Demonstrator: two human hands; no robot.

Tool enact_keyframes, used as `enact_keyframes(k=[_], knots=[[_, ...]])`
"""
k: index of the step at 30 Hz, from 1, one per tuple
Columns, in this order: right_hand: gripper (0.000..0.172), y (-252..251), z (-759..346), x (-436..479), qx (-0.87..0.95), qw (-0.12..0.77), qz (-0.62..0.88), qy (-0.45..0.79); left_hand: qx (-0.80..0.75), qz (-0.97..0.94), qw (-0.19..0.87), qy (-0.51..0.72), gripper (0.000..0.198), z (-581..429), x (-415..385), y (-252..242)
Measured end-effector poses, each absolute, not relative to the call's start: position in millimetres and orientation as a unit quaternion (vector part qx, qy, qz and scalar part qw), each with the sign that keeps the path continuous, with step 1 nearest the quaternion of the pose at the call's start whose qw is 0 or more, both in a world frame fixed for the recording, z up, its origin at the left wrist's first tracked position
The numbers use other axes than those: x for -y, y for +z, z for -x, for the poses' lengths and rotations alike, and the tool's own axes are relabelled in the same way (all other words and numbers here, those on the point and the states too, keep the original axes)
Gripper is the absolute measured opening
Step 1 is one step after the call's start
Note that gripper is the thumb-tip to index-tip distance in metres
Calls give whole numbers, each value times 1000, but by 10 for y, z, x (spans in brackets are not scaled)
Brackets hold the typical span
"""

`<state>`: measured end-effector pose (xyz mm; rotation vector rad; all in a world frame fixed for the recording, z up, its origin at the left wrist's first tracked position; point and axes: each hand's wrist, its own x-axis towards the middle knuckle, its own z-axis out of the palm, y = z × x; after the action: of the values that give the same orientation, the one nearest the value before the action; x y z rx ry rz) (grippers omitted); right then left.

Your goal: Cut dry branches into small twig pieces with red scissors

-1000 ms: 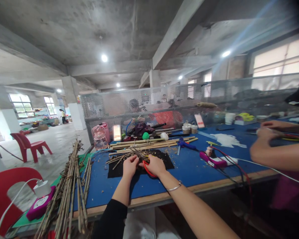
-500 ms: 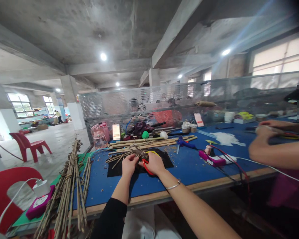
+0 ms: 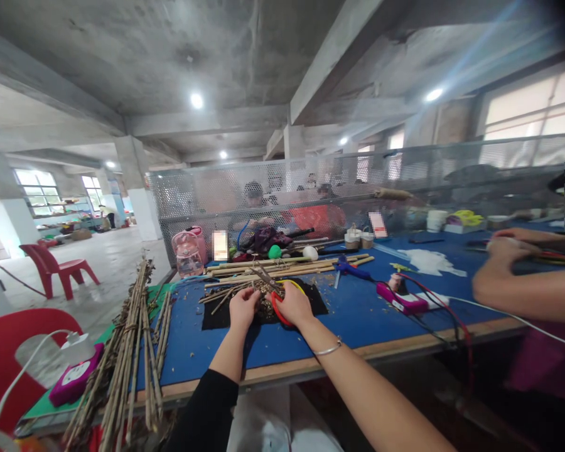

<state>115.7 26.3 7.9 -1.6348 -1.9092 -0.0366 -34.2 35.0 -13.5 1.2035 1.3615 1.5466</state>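
My left hand (image 3: 243, 306) is closed on a small bundle of thin twigs (image 3: 262, 295) over a black mat (image 3: 311, 301) on the blue table (image 3: 358, 320). My right hand (image 3: 292, 304) grips red-handled scissors (image 3: 277, 306), whose blades point up and left into the twigs. The two hands are close together, almost touching. Loose sticks (image 3: 221, 296) fan out to the left of the bundle. A silver bangle (image 3: 329, 349) sits on my right wrist.
Long bamboo sticks (image 3: 282, 268) lie behind the mat. A tied bundle of canes (image 3: 127, 358) leans at the table's left end beside a pink power strip (image 3: 74, 381). A pink tool (image 3: 402, 303) with cables lies right. Another person's arms (image 3: 522, 282) rest at right. Mesh screen (image 3: 358, 188) behind.
My hands and the twig bundle have shifted slightly away from me on the mat; the scissors stay in my right hand. The view has tilted a little.
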Motion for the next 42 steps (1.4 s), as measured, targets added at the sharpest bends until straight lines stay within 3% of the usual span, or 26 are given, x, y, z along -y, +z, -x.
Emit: enact_keyframes(k=[15,26,35,42], knots=[[55,61,-1114,-240,785,294,546,0,-509,-521,309,611,26,350,-294,-63],[56,81,-1128,-217,774,289,563,14,-471,-522,391,594,34,301,-263,-45],[51,113,-1116,-202,768,240,592,45,-516,-555,279,589,30,396,-299,-82],[52,82,-1124,-239,766,231,598,56,-524,-529,294,599,35,387,-336,-107]])
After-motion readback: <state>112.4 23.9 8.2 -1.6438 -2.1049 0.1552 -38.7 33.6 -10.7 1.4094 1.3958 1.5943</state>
